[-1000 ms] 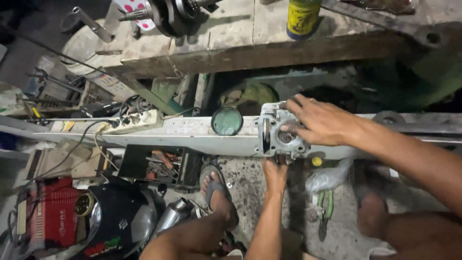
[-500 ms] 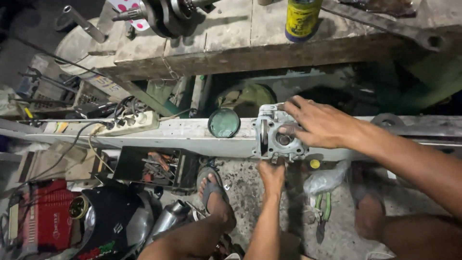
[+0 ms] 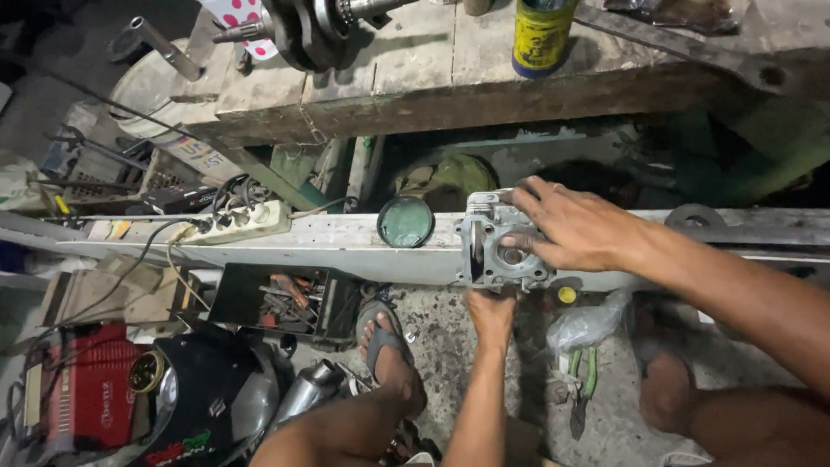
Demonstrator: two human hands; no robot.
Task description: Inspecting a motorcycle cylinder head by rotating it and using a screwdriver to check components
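A grey cast-metal engine part (image 3: 482, 249) with round bores sits on a long pale metal beam (image 3: 328, 238). My right hand (image 3: 575, 227) lies over its top and right side, fingers curled around it. From below, my left hand (image 3: 491, 313) grips the part's lower edge. A round green lid (image 3: 405, 222) rests on the beam just left of the part. A small yellow cap (image 3: 566, 294) lies under the beam near my right wrist.
A wooden bench (image 3: 432, 78) behind carries a crankshaft (image 3: 307, 26) and a yellow can (image 3: 543, 36). A power strip (image 3: 238, 223) lies on the beam. Below are an open toolbox (image 3: 277, 298), a black helmet (image 3: 207, 402), green-handled pliers (image 3: 581, 380), a plastic bag (image 3: 588, 324) and my sandalled foot (image 3: 387, 346).
Both hands stay on the engine part. My left hand has shifted slightly under its lower edge; the view has tilted a little.
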